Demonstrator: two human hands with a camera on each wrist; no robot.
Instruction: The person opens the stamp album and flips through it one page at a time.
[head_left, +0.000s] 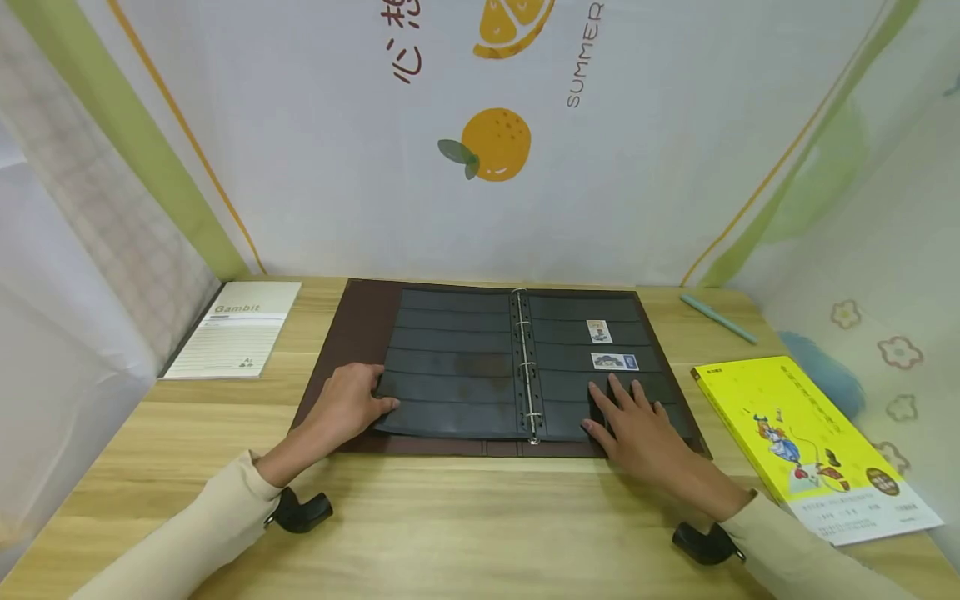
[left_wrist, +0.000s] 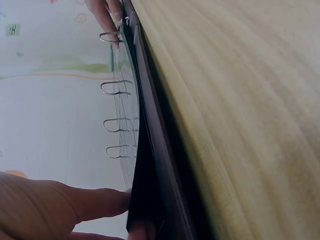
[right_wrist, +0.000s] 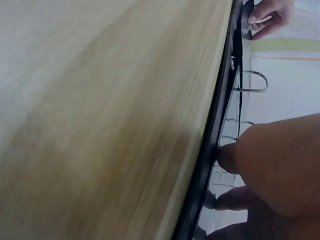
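A stamp album [head_left: 360,333] with a dark brown cover lies spread on the table, its black strip-pocket pages held by metal rings [head_left: 527,367]. My left hand [head_left: 348,404] pinches the outer edge of the left page [head_left: 450,333], thumb on top and a finger beneath. In the left wrist view that page edge [left_wrist: 142,200] is lifted off the cover. My right hand [head_left: 637,429] rests with spread fingers on the lower part of the right page [head_left: 577,304]. Just above its fingertips sit two stamps, a small upright one [head_left: 599,332] and a wider blue-and-white one [head_left: 615,362].
A pale notepad [head_left: 232,329] lies at the table's back left. To the right are a yellow book [head_left: 795,433] and a teal pen [head_left: 718,318]. A white printed curtain [head_left: 360,208] hangs right behind the album.
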